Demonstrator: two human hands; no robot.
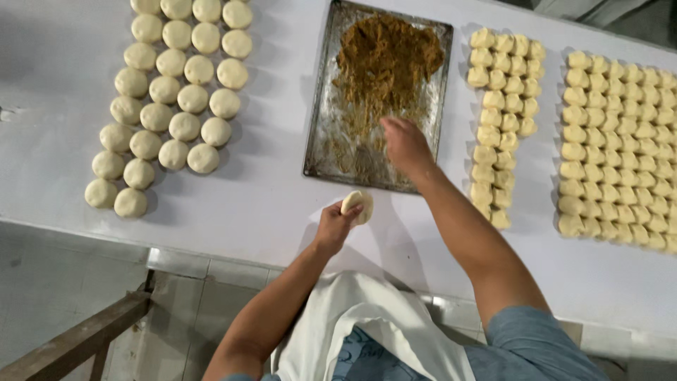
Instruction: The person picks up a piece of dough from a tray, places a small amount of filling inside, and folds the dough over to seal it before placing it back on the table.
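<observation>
White table (pixel 282 204), left grip (pixel 337 224) around dough disc (pixel 358 205) (flattened)

I stand at a white table (pixel 247 212) that fills most of the frame from upper left to right, its top smooth and evenly lit, with soft shadows falling to the right of whatever sits on it. Below its front edge, at lower left, I see a floor (pixel 49 289) of pale grey tiles with darker joints, and a brown wooden beam (pixel 77 339) slanting up from the bottom left corner toward the table edge. In the upper right corner, past the table's far edge, a dim grey strip (pixel 635 17) shows, too dark for me to tell what it is.
</observation>
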